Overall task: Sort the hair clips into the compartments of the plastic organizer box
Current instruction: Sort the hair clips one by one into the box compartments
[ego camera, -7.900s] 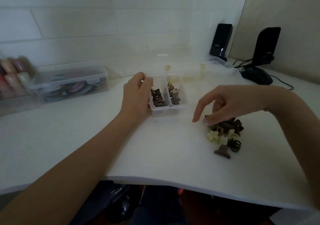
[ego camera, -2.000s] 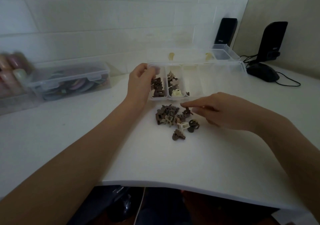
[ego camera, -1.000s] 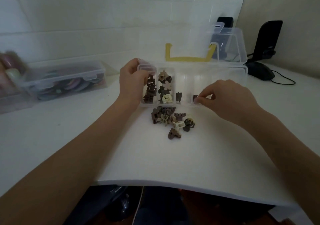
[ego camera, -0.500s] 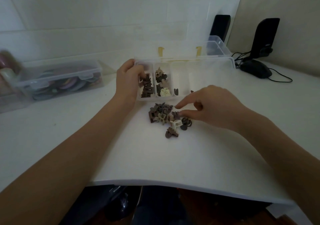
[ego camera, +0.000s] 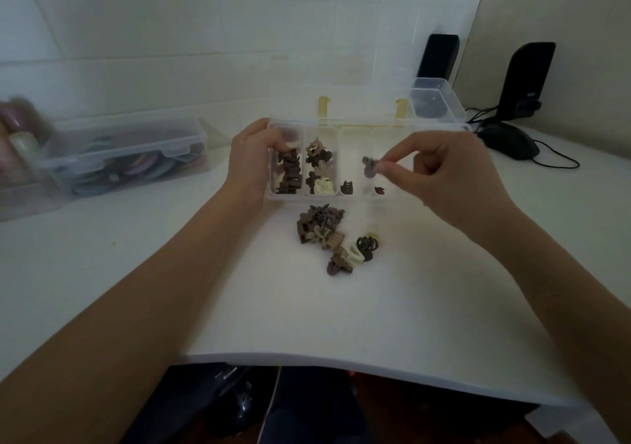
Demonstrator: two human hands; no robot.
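A clear plastic organizer box [ego camera: 355, 128] with several compartments lies open on the white table, its lid tipped back. My left hand [ego camera: 254, 156] grips its left end, fingers curled over the rim. The two left compartments hold brown and cream hair clips; the two to their right hold one dark clip each. My right hand [ego camera: 447, 177] pinches a small grey-brown hair clip [ego camera: 369, 164] above the right-hand compartments. A pile of loose clips [ego camera: 333, 238], brown, cream and black, lies on the table just in front of the box.
A closed clear box [ego camera: 126, 150] of coloured items stands at the left, with blurred objects beyond it. A small clear tub [ego camera: 437, 102], two black speakers [ego camera: 527, 78] and a black mouse [ego camera: 508, 141] with its cable sit at the back right. The table's front edge [ego camera: 341, 363] is close.
My right hand has lifted from the loose pile with a small clip pinched in it and moved up over the box. My left hand still holds the box's left end.
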